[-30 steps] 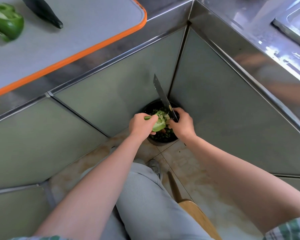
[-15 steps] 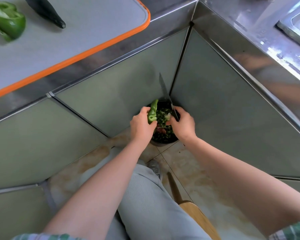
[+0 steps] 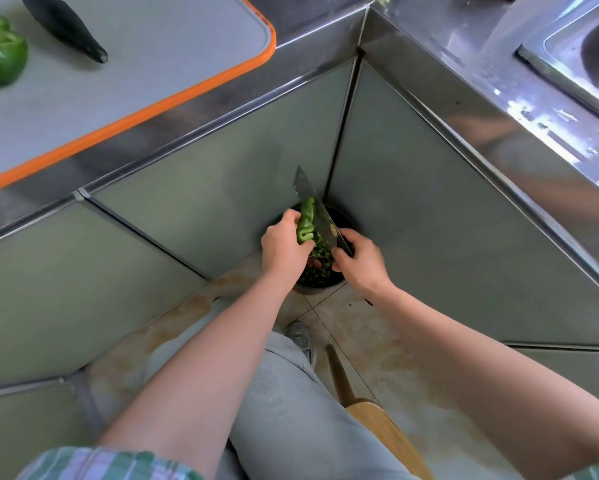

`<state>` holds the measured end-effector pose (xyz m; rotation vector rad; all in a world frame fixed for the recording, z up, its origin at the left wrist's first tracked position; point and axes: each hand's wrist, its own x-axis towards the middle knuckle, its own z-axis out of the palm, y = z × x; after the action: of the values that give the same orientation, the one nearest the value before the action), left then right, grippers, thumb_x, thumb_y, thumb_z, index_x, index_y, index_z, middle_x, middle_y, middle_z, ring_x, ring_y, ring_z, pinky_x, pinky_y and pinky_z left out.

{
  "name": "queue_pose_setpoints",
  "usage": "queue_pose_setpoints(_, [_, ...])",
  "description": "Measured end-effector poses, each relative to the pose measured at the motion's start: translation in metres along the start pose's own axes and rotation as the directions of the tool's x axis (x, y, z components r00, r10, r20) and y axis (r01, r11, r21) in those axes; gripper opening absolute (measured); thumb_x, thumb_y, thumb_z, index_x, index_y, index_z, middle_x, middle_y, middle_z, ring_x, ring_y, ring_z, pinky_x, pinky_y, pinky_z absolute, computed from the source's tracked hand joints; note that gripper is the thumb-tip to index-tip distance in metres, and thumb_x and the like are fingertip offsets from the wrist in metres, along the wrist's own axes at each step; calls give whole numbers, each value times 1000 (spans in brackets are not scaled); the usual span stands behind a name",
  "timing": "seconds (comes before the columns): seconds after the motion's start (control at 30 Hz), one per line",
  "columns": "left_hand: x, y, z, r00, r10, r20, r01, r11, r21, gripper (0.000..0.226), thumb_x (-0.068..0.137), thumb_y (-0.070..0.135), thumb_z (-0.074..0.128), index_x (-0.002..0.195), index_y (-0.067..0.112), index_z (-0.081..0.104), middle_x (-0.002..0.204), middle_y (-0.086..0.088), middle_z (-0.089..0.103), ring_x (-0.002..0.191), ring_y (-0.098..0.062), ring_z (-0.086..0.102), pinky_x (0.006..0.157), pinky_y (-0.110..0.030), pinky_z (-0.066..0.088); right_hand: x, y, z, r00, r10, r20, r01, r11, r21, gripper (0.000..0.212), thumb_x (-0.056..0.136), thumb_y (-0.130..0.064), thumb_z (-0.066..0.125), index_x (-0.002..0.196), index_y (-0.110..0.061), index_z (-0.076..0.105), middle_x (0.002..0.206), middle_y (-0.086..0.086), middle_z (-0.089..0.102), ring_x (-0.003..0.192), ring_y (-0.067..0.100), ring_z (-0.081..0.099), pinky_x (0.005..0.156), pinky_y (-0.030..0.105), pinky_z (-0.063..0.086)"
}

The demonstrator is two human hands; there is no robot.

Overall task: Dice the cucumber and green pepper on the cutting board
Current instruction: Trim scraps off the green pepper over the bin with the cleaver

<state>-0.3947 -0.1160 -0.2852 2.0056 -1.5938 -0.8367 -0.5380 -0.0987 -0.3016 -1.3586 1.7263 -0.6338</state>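
Green, light, likely slick: pinching pepper half (image 3: 305,224) at its edge with left hand (image 3: 282,247), gripping knife (image 3: 325,225) with right hand (image 3: 360,262).

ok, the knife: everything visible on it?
The knife has a broad grey metal blade with a squared tip and a small yellow mark near the heel. The right hand grips its hidden handle. It is held above the black bin, tip pointing away from the person. The pepper piece in the left hand overlaps the blade's left side; contact unclear.

Green pepper piece (image 3: 305,221); grey cutting board (image 3: 145,64), orange rim; dark cucumber (image 3: 66,26); black bin (image 3: 320,287).
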Motion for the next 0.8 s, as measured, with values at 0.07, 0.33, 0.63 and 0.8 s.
queue_pose_setpoints(0.07, [-1, 4, 3, 1000, -6, 0, 6, 1000, -16, 45, 80, 18, 75, 121, 20, 56, 113, 1, 68, 104, -17, 62, 88, -25, 45, -1, 1, -1, 998, -20, -59, 20, 1000, -1, 37, 90, -12, 49, 124, -23, 60, 88, -3, 70, 75, 15, 70, 76, 33, 56])
queue_pose_setpoints(0.33, [0, 18, 6, 999, -48, -13, 47, 997, -54, 44, 79, 22, 76, 118, 19, 56, 111, 0, 69, 104, -19, 62, 87, -28, 45, -9, 3, -9, 997, -10, -75, 14, 999, 46, 39, 88, -15, 49, 125, -25, 59, 98, -2, 70, 85, 19, 70, 81, 37, 56])
queue_pose_setpoints(0.63, [-6, 25, 6, 994, -104, -28, 100, 988, -119, 44, 78, 21, 77, 117, 18, 57, 109, 1, 70, 102, -17, 62, 86, -24, 44, -23, 5, -13, 999, -32, -13, 32, 998, 46, 37, 90, -10, 50, 122, -25, 60, 83, -5, 68, 72, 15, 67, 72, 31, 55])
queue_pose_setpoints(0.8, [-9, 28, 5, 991, -133, -23, 128, 980, -155, 46, 78, 21, 77, 119, 16, 56, 111, 0, 69, 103, -17, 62, 87, -24, 45, -27, 4, -18, 998, -65, -3, 65, 998, -3, 39, 88, -13, 50, 123, -27, 60, 88, -6, 68, 81, 20, 67, 77, 36, 56])
